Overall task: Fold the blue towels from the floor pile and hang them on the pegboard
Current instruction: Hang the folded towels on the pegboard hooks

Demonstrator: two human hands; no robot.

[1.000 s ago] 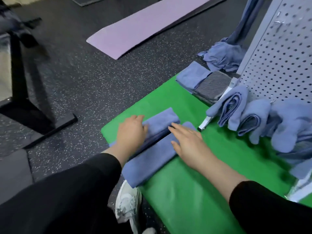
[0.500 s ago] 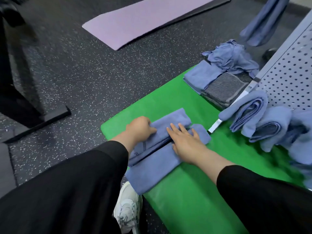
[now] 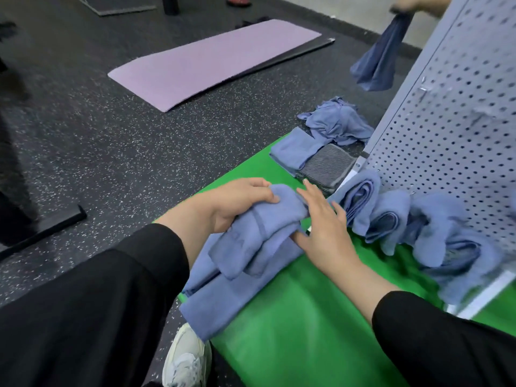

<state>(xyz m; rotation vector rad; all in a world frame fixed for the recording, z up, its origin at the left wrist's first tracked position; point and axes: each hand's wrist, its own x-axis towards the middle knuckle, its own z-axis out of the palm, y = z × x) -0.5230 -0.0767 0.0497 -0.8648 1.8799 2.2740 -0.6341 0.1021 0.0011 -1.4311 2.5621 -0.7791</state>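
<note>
Now mid-fold: towel on the green mat, long axis running near-left to far-right.
My left hand grips its far end, nearer than my right hand, which lies flat, fingers spread, beside it.

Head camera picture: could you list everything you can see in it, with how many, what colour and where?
towel being folded: one, blue, on the green mat between the hands
green mat: one, green, on the floor under the towel
hung towels: several, blue, folded, low on the pegboard
pegboard: one, pale grey, perforated, at right
flat folded towels: a blue one and a grey one, at the mat's far end
loose towel pile: one heap, blue, on the floor beyond them
purple mat: one, lilac, on the dark speckled floor
dangling towel: one, dark blue, top right
shoe: one, white, bottom edge
left hand: gripping the towel's fold
right hand: flat, fingers spread
</note>
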